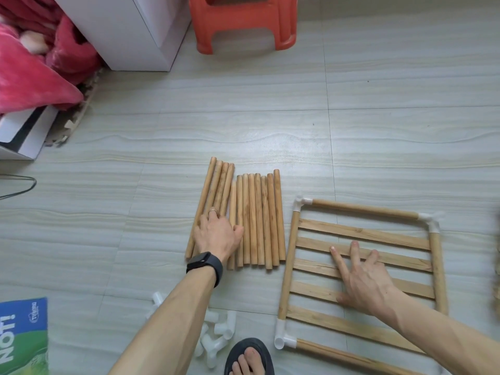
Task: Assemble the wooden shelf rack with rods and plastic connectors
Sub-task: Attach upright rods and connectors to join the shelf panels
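A foot in a dark sandal [249,355] sits at the bottom edge on the tiled floor [270,117]. Just left of it, under the left forearm and well behind the left fingers, lies a small heap of white plastic connectors [219,334].

The left hand [217,235], with a dark watch [204,263] on its wrist and a ring [213,211] on one finger, lies flat on a row of loose wooden rods [257,217]. Its fingers [213,216] are stretched over the leftmost rods and grip nothing. The rods lie side by side, pointing away from the fingers.

The right hand [364,282] rests palm-down on the slats of a shelf panel [365,234], its fingers [338,259] straight, spread and holding nothing. The panel lies flat on the floor just right of the loose rods. Rods frame it around the right fingers, joined by white corner connectors [303,203], three of which show.

Far beyond both sets of fingers stands an orange stool [243,25], with a white cabinet [130,31] to its left.
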Demonstrator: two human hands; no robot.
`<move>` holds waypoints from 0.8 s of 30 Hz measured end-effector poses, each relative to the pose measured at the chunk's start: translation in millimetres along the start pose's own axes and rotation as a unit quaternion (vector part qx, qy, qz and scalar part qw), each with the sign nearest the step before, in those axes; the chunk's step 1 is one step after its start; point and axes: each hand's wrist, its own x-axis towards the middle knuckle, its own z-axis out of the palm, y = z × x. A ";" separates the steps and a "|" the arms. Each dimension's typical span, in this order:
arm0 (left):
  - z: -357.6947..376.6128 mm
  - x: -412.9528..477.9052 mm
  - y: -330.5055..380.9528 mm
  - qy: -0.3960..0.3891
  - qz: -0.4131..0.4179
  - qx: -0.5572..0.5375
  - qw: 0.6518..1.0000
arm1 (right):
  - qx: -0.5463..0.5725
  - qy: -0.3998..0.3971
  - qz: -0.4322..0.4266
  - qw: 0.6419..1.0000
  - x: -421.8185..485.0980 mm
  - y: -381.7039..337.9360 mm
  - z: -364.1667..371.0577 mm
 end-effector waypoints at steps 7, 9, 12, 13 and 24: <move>-9.7 -25.3 26.9 0.117 0.305 -0.124 0.937 | 0.330 0.034 -0.052 0.942 -3.8 19.8 -42.6; 1.1 -35.6 45.4 0.157 0.384 -0.113 0.903 | 0.536 0.117 -0.031 0.836 -7.6 26.1 -75.3; 16.6 -46.7 71.1 0.167 0.426 -0.127 0.880 | 0.713 0.180 -0.003 0.678 -6.4 36.1 -113.3; 19.8 -47.0 77.7 0.154 0.418 -0.138 0.885 | 0.708 0.208 0.002 0.674 -6.8 39.2 -122.1; 83.4 -31.2 86.6 -0.050 0.270 0.017 0.961 | 0.509 0.512 -0.009 0.692 -19.5 73.6 -140.8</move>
